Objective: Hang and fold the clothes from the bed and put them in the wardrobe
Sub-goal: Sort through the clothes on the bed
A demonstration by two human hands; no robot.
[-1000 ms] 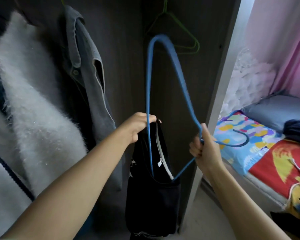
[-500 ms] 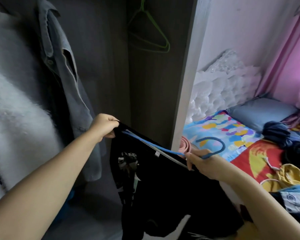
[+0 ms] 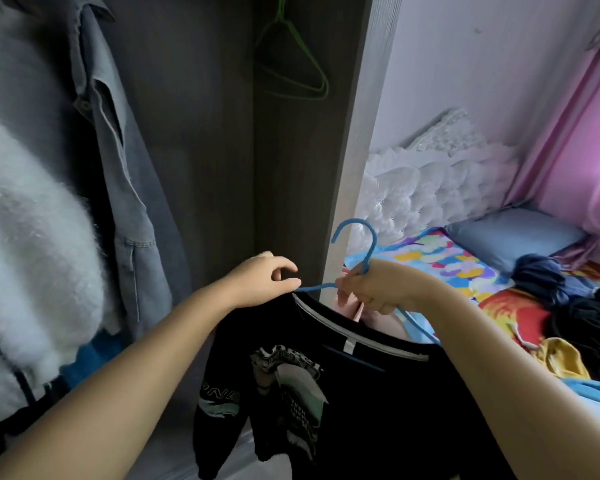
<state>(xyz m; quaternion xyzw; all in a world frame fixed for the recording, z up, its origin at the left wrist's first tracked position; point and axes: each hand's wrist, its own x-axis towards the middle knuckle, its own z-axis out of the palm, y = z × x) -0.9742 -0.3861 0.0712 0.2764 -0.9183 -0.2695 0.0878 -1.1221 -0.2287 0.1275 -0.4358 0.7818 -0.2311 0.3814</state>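
Observation:
A black printed T-shirt (image 3: 343, 393) hangs on a blue wire hanger (image 3: 361, 244) in front of the open wardrobe (image 3: 205, 150). My right hand (image 3: 374, 289) grips the hanger at the base of its hook, which points upward. My left hand (image 3: 267, 280) pinches the shirt's left shoulder at the hanger's arm. The hanger's lower bar is mostly hidden inside the shirt. Several more clothes (image 3: 568, 306) lie heaped on the bed (image 3: 447, 268) at the right.
Inside the wardrobe hang a white fluffy garment (image 3: 32, 230), a grey denim shirt (image 3: 118, 150) and an empty green hanger (image 3: 291, 67). The wardrobe's side panel (image 3: 357, 133) stands between wardrobe and bed. A blue pillow (image 3: 513, 237) and pink curtain (image 3: 575, 133) are beyond.
The hanger went from upright outside the shirt to lying inside its neck. The shirt now hangs spread on it, the hook has turned upward, and my view has shifted right.

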